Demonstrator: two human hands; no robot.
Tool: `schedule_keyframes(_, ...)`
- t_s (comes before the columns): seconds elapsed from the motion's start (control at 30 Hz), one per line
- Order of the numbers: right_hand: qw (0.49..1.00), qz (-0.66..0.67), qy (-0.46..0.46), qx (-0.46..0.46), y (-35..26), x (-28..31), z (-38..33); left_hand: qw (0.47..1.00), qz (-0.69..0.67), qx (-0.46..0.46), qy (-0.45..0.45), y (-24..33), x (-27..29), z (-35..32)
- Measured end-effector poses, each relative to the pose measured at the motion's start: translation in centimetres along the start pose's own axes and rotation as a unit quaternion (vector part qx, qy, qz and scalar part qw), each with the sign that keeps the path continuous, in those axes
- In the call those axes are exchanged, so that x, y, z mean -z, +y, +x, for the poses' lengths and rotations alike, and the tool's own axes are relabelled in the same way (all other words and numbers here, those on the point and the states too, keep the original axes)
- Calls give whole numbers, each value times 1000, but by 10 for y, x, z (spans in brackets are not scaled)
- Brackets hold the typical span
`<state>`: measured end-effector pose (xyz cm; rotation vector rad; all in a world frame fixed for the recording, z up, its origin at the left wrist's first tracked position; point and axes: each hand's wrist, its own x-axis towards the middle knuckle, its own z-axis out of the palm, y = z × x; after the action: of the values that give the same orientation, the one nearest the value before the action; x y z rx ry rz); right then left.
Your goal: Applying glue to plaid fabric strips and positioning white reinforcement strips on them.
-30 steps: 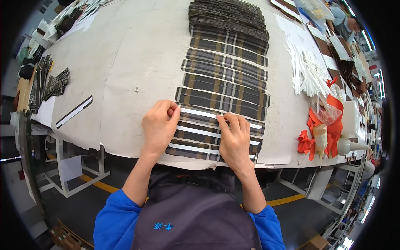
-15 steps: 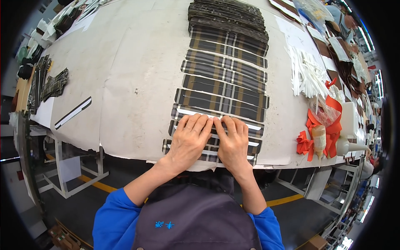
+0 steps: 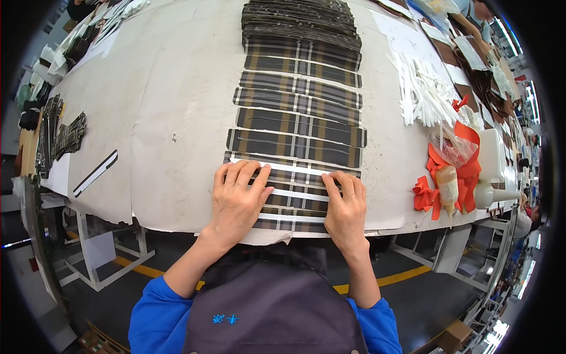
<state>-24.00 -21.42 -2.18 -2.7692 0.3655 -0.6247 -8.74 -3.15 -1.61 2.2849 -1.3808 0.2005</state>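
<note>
The left hand [image 3: 239, 203], thumb spread from its fingers, and the right hand [image 3: 346, 207], its grip unclear, have parted from mid-strip. Under their fingertips, the white strip [image 3: 296, 169] lies along a plaid fabric piece [image 3: 298, 177] on the tabletop [image 3: 183, 159]. Rightward and beyond: squeeze bottle [image 3: 447, 187], red scraps [image 3: 469, 193], white strips bundle [image 3: 427, 94]; farthest, stacked plaid pieces [image 3: 298, 26].

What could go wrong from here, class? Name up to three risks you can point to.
The white strip under the left hand and right hand could skew if they press unevenly. The plaid pieces lie close together, so a stray touch might nudge neighbours. The amber bottle points its nozzle toward the near edge of the table, so it might drip there.
</note>
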Motion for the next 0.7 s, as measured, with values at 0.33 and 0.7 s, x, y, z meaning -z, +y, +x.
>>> schedule_keyframes(0.33, 998, 53, -15, 41, -18, -11, 18, 1000, 6, 1, 0, 21, -6, 14)
schedule_keyframes(0.7, 999, 14, -16, 42, -20, -14, 16, 1000, 21, -9, -13, 24, -18, 14)
